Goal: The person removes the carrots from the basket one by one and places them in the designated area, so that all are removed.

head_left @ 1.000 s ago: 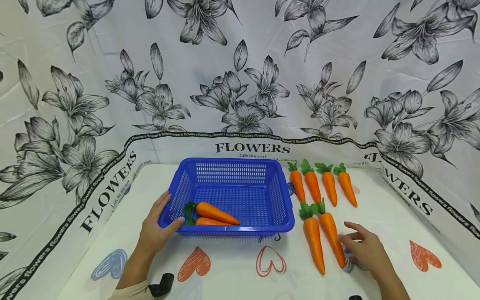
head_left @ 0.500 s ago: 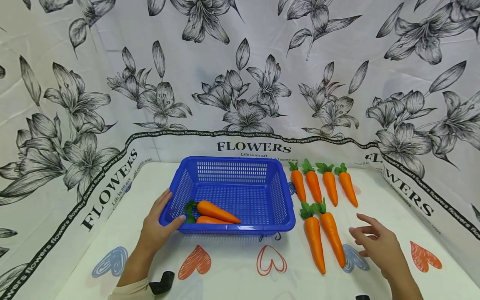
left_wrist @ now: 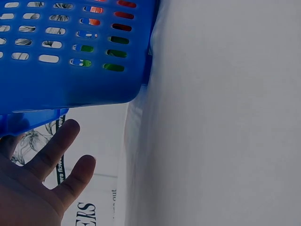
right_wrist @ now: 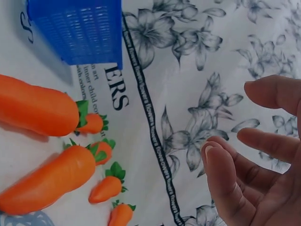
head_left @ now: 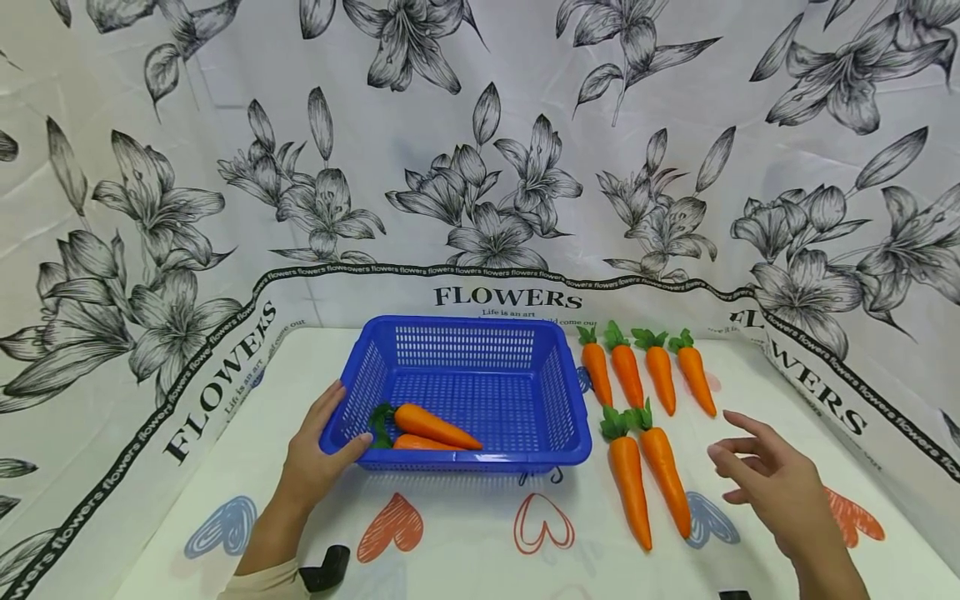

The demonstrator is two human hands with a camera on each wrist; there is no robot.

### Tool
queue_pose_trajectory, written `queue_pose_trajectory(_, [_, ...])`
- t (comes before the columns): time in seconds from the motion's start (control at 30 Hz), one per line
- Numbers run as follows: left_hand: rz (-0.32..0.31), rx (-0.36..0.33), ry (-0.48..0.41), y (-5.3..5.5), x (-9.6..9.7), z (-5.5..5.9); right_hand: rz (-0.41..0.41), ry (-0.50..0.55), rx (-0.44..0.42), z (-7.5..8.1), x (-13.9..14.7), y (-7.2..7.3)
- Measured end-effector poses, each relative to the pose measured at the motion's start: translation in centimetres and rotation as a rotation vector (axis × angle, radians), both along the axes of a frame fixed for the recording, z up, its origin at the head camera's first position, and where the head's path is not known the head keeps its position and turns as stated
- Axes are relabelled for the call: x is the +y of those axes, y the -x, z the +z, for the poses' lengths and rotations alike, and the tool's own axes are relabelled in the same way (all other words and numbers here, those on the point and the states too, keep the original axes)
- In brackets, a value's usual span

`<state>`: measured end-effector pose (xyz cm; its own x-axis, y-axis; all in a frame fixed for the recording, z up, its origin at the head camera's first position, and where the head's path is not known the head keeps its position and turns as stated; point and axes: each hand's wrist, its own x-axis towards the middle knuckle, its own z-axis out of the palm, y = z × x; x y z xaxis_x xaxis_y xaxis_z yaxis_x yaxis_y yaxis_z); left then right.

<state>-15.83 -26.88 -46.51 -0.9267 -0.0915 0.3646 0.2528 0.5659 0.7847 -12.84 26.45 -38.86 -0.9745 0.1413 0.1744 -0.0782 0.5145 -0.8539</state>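
Note:
A blue plastic basket [head_left: 465,457] with slotted sides stands on the table. Two orange carrots [head_left: 438,423] with green tops lie in its front left corner, one partly hidden by the rim. At that corner my left hand [head_left: 309,467] rests with its thumb over the rim and its fingers along the outside; in the left wrist view those fingers [left_wrist: 77,174] look straight and spread. Two long carrots [head_left: 630,483] lie side by side to the right of the basket. My right hand [head_left: 780,483] hovers farther right, fingers loosely bent, holding nothing.
Several more carrots [head_left: 660,379] lie in a row behind the long pair, tops toward the back. White cloth with heart prints [head_left: 543,523] covers the table. A flower-printed curtain [head_left: 480,192] closes off the back and sides. A black object [head_left: 326,568] shows by the left sleeve.
My right hand has drawn away to the right from beside the outer long carrot, leaving a gap. The left hand has stayed at the basket's corner, and the carrots lie as before.

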Motion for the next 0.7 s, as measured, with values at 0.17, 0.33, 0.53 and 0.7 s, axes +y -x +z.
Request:
queue_pose_trajectory(0.17, [0.001, -0.001, 0.006, 0.0, 0.0, 0.0, 0.033, 0.034, 0.048, 1.1, -0.3, -0.3])
queue_pose_trajectory(0.33, [0.006, -0.006, 0.015, 0.0, 0.1, 0.1, 0.099, 0.056, 0.113, 2.3, -0.9, -0.6])
queue_pose_trajectory(0.53, [0.006, -0.008, 0.015, 0.0, 0.0, 0.1, 0.144, 0.035, 0.216, 3.8, -2.0, -0.4])
queue_pose_trajectory(0.7, [0.002, -0.006, 0.007, 0.0, 0.0, -0.1, 0.202, 0.074, 0.291, 5.1, -3.2, 0.0])
